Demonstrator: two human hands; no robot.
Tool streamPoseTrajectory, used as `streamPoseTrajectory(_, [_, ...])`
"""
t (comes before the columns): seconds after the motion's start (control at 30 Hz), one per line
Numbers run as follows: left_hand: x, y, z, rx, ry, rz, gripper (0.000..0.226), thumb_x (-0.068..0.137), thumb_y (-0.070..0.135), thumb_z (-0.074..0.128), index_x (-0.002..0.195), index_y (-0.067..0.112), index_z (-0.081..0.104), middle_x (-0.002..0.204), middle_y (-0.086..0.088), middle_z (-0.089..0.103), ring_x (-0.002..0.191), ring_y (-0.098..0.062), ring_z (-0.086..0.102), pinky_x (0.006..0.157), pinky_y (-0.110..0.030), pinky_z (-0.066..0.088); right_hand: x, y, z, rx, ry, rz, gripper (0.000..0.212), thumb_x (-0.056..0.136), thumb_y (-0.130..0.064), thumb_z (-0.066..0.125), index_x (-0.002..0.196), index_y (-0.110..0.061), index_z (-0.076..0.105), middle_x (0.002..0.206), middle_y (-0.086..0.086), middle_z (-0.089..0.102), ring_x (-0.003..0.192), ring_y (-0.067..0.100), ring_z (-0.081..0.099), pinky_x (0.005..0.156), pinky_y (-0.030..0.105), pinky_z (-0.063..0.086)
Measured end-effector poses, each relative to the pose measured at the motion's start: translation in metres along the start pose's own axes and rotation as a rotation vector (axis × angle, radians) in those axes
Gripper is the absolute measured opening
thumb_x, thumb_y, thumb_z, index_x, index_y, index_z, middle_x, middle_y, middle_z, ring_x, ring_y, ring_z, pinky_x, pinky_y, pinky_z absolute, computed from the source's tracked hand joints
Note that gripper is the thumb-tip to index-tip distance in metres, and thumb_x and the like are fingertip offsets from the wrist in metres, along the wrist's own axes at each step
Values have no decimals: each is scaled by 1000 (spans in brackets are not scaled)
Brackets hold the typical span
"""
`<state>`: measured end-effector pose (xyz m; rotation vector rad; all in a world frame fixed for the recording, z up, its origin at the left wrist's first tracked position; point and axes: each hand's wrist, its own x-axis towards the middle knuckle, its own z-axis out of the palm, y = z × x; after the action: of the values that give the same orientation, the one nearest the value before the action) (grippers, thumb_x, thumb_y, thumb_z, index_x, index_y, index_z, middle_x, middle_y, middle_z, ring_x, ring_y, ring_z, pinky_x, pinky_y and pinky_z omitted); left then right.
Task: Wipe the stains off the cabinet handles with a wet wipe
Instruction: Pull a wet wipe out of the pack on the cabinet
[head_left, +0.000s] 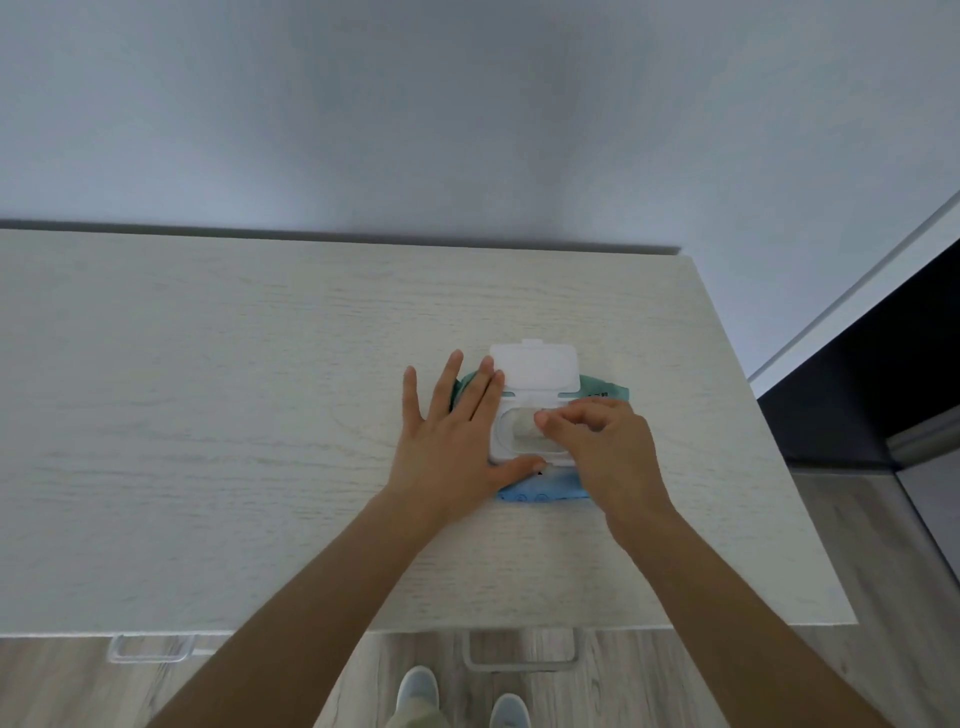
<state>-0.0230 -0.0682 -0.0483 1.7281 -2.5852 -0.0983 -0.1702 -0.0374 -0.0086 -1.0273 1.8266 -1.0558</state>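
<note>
Left hand (451, 440) flat on wipe pack (540, 439) — right hand (602, 447) pinching wipe (525, 423)

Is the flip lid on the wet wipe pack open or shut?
Open: the white lid is flipped back toward the wall, exposing the dispensing opening.

Both forearms are seen bare from elbow to wrist; no sleeve edge is visible. The left hand (451, 441) and right hand (602, 447) are ungloved. No ring, watch or band is seen at either wrist. Well below the hands, light-coloured trouser fabric (415, 717) and two pale grey-blue shoes (418, 686) with rounded toes are seen.
</note>
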Motion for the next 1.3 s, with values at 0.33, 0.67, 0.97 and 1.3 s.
streamPoseTrajectory(0.33, [-4, 7, -2, -332, 239, 39, 63, 100, 41, 28, 140, 41, -21, 157, 2, -14, 142, -14, -20, 116, -40, -12, 0, 11, -20, 168, -10, 40, 10, 87, -23, 64, 84, -29, 70, 83, -12, 69, 81, 4, 61, 67, 15, 48])
streamPoseTrajectory(0.67, [-4, -3, 8, -251, 123, 122, 58, 96, 54, 17, 149, 31, 16, 157, 14, 8, 139, -3, -23, 114, -38, -18, 2, 28, -13, -493, 57, -383, 12, 82, -23, 70, 93, -24, 72, 99, -11, 57, 99, 9, 50, 93, 30, 27])
streamPoseTrajectory(0.97, [-4, -5, 14, -375, 201, 151, 74, 87, 65, 26, 149, 24, 24, 153, 16, 16, 143, -2, -13, 118, -42, -8, 8, 19, 0, -758, 67, -693, 7, 75, -19, 77, 79, -19, 71, 81, -2, 65, 86, 23, 58, 81, 30, 19])
streamPoseTrajectory(1.3, [-4, -3, 15, -399, 282, 166, 73, 87, 62, 33, 145, 18, 36, 152, 8, 30, 144, -8, 2, 118, -49, 3, 12, 19, 1, -873, -62, -745, 6, 81, -8, 69, 77, -10, 65, 82, 8, 60, 81, 27, 57, 76, 41, 40])
